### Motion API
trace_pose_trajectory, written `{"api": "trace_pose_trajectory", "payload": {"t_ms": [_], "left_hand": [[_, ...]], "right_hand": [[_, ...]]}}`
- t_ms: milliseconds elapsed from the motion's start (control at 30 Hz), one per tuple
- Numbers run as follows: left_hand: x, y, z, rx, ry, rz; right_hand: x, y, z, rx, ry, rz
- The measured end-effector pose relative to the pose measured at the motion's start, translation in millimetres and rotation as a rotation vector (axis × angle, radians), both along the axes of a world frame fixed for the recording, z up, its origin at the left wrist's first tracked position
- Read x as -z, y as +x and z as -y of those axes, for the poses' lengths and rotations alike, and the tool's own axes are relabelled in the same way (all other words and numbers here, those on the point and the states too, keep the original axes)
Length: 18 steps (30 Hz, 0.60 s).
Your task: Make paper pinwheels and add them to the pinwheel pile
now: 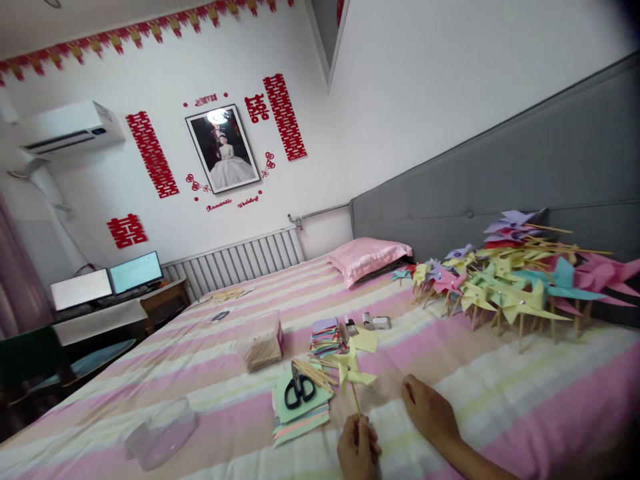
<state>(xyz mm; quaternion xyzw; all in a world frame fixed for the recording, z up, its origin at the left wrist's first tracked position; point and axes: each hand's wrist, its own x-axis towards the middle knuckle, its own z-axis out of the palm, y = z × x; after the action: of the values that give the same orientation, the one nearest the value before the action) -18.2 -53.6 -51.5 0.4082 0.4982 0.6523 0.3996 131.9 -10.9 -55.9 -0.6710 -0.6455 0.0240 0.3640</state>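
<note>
My left hand (pixel 358 445) pinches the thin wooden stick of a pale yellow paper pinwheel (pixel 350 368), which stands upright above it. To its right, my right hand (pixel 431 412) rests near the bed's striped cover, its fingers curled in and nothing visible in them. Black-handled scissors (pixel 299 392) lie on a stack of coloured paper sheets (pixel 302 427), left of the pinwheel. Beside them are loose wooden sticks (pixel 314 372). Behind the pinwheel lie a yellow paper square (pixel 366 340) and a pile of coloured paper squares (pixel 325 335).
Many finished pinwheels (pixel 500 287) are heaped at the right by the grey headboard (pixel 525 153). A clear box of sticks (pixel 265 347), small white boxes (pixel 377 323), a clear plastic container (pixel 167 433), a phone (pixel 221 317) and a pink pillow (pixel 370 257) lie on the bed.
</note>
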Motion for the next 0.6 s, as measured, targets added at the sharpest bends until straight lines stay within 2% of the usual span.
{"api": "trace_pose_trajectory", "payload": {"t_ms": [600], "left_hand": [[15.1, -5.2, -8.5, -0.033, 0.021, 0.008]], "right_hand": [[4.5, -3.8, -3.1, 0.009, 0.029, 0.037]]}}
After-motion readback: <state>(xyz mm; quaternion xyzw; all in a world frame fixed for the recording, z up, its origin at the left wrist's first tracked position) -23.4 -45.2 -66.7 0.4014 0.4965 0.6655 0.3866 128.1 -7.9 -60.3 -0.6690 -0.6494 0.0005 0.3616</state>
